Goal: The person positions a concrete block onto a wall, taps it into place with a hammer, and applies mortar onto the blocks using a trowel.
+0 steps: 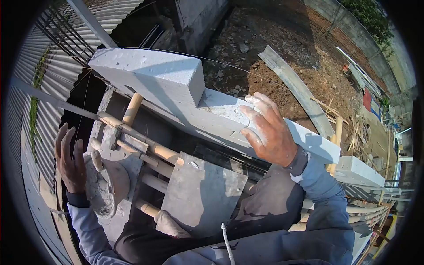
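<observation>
My right hand point(269, 130), dusted white, is held with fingers apart over the lower course of white blocks point(221, 106). Whether its fingertips touch the block cannot be told. To its left, a taller white block point(150, 70) sits on the same wall. My left hand point(70, 161) is raised with its fingers spread and holds nothing. Beside it stands a bucket point(121, 179) with grey mortar point(99, 194) in it, and a tool's rounded handle point(96, 160) sticks up at its rim. A hammer-like tool point(128, 148) lies by the bamboo poles.
Bamboo poles point(163, 152) and a grey board point(205, 190) form the scaffold below me. A taut string runs above the wall. Corrugated roofing point(26, 110) lies left; beyond the wall are soil point(274, 84) and a long plank point(296, 90). Another white block point(360, 170) stands right.
</observation>
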A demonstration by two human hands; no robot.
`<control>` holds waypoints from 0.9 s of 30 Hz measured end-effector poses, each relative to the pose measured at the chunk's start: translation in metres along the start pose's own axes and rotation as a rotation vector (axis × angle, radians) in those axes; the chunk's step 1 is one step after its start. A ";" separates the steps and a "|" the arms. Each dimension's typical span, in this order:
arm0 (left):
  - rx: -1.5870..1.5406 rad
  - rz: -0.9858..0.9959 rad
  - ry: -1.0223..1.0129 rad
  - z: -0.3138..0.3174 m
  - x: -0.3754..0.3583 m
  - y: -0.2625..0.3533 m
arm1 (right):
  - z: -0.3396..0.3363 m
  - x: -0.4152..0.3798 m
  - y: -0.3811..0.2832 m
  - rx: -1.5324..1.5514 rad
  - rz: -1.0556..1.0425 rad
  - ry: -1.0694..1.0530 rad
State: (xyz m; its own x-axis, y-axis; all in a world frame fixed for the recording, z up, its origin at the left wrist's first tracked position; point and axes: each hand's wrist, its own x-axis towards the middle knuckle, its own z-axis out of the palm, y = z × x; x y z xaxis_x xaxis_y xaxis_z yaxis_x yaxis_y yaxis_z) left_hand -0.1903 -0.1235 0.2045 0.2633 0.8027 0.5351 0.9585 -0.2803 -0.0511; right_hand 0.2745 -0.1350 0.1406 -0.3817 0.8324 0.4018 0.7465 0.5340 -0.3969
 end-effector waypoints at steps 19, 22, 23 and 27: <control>-0.074 -1.226 0.221 -0.016 -0.365 -0.167 | 0.158 0.090 -0.162 0.309 -0.363 -0.303; -0.086 -1.226 0.247 -0.015 -0.366 -0.169 | 0.166 0.113 -0.156 0.271 -0.255 -0.257; -0.113 -1.242 0.257 -0.013 -0.367 -0.171 | 0.171 0.121 -0.151 0.263 -0.226 -0.244; -0.225 -1.287 0.299 -0.004 -0.378 -0.178 | 0.198 0.182 -0.130 0.157 -0.186 -0.090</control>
State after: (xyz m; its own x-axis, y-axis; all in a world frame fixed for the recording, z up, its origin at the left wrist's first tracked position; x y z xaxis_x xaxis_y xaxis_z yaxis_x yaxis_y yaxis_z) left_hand -0.4604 -0.3791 0.0147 -0.8679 0.4223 0.2616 0.4586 0.4789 0.7485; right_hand -0.0003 -0.0235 0.1026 -0.5567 0.7235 0.4082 0.5674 0.6901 -0.4493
